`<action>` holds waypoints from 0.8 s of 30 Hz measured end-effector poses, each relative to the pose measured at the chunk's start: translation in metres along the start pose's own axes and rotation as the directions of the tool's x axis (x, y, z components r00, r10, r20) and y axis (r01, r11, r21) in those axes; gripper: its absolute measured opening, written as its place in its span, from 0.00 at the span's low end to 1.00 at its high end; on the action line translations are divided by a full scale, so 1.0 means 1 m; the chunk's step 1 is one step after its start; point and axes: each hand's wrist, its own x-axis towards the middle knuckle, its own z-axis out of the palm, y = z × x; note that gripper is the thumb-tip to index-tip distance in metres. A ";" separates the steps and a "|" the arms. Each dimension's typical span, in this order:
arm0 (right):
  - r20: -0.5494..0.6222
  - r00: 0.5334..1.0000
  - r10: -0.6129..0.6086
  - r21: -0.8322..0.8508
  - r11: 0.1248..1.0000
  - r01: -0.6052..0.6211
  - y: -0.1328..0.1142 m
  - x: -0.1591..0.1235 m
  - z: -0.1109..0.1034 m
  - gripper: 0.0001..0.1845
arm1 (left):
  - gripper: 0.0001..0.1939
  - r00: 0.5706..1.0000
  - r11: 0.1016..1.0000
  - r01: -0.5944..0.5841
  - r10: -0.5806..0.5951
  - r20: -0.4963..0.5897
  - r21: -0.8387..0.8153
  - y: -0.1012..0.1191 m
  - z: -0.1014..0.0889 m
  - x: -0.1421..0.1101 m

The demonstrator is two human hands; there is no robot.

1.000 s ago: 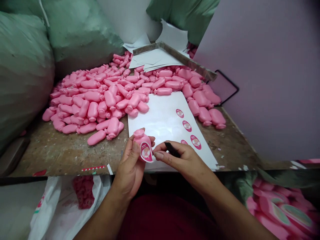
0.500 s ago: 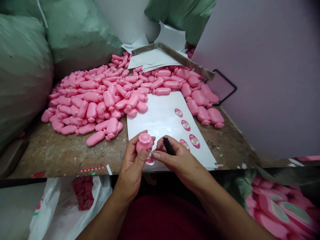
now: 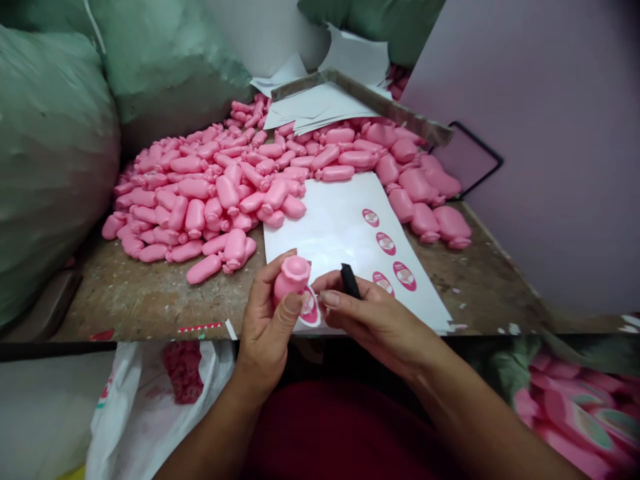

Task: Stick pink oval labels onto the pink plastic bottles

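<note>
My left hand grips a pink plastic bottle with its capped end up and tilted. A pink oval label sits on the bottle's lower side, partly behind my left thumb. My right hand pinches a small black object, whose shape is mostly hidden, and its fingertips are close to the bottle. Beneath both hands lies a white backing sheet with several pink oval labels in a row. A large heap of pink bottles lies beyond my left hand.
Green sacks bulge at the left of the worn wooden table. Paper sheets lie on a tray at the back. A lilac wall runs along the right. Below the table edge are a white plastic bag and a bag of pink bottles.
My left hand has turned the bottle, so its label faces down and right. The black object now stands more upright. The whole view has shifted slightly as my head moved.
</note>
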 end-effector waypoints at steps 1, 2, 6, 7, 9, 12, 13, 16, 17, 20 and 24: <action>0.009 1.000 -0.018 -0.051 0.999 0.019 0.001 0.002 -0.002 0.18 | 0.19 0.999 1.000 0.015 -0.015 0.035 -0.007 0.000 -0.002 0.000; 0.007 0.999 -0.041 -0.114 0.993 0.042 0.002 0.003 -0.003 0.17 | 0.20 0.997 1.000 0.021 -0.020 0.069 -0.017 0.000 -0.003 0.000; -0.022 0.994 -0.110 -0.220 0.970 0.103 0.002 0.003 -0.005 0.20 | 0.19 0.990 0.999 -0.005 0.012 0.142 -0.051 -0.004 -0.008 0.001; -0.015 0.992 -0.125 -0.195 0.973 0.120 0.001 0.002 -0.003 0.21 | 0.18 0.989 0.999 0.003 0.004 0.149 -0.049 -0.005 -0.008 0.001; 0.015 0.989 -0.145 -0.136 0.980 0.146 -0.002 0.000 0.000 0.21 | 0.19 0.986 0.999 0.031 -0.025 0.165 -0.035 -0.009 -0.008 0.001; 0.015 0.987 -0.160 -0.097 0.982 0.160 -0.005 0.000 0.004 0.19 | 0.21 0.986 0.997 0.074 -0.072 0.151 -0.009 -0.013 -0.004 0.000; 0.002 0.986 -0.168 -0.102 0.981 0.168 -0.006 0.000 0.005 0.19 | 0.22 0.986 0.994 0.105 -0.101 0.133 -0.023 -0.013 -0.002 0.000; -0.030 0.975 -0.219 -0.151 0.966 0.212 -0.004 0.000 0.007 0.18 | 0.24 0.966 0.952 0.256 -0.246 0.076 -0.166 -0.009 0.005 0.001; -0.037 0.971 -0.237 -0.171 0.959 0.227 -0.003 -0.001 0.007 0.17 | 0.24 0.954 0.925 0.301 -0.295 0.060 -0.232 -0.007 0.008 0.002; -0.061 0.957 -0.285 -0.220 0.939 0.266 0.000 -0.003 0.008 0.14 | 0.24 0.927 0.856 0.356 -0.375 0.024 -0.375 -0.001 0.014 0.006; -0.112 0.928 -0.355 -0.291 0.905 0.311 -0.002 -0.006 0.007 0.12 | 0.18 0.917 0.809 0.368 -0.398 0.034 -0.459 0.003 0.016 0.009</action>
